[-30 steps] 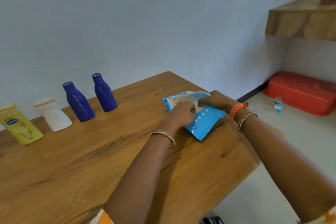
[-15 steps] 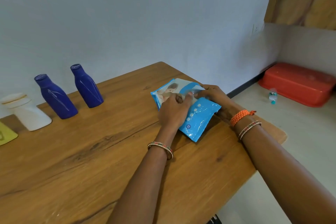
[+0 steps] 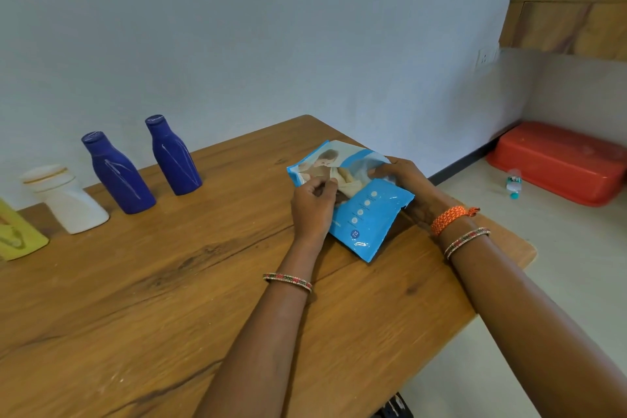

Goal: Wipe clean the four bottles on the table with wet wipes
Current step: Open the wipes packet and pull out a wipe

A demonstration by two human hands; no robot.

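Wet-wipe pack [image 3: 359, 200] on surface [image 3: 169, 282] at 3 o'clock side, now lifted at far end versus 0.5 s ago. Left hand [image 3: 314, 205] fingers pinch flap; right hand [image 3: 403, 180] grips far edge. Bottles [image 3: 118, 176] at 10 o'clock untouched; no wipe out yet.

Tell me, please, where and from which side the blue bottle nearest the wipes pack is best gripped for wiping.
Probably round the wide lower body of the right blue bottle, coming from its front, table-side face. It stands upright close to the wall, with the other blue bottle on its left, so front and right are open.
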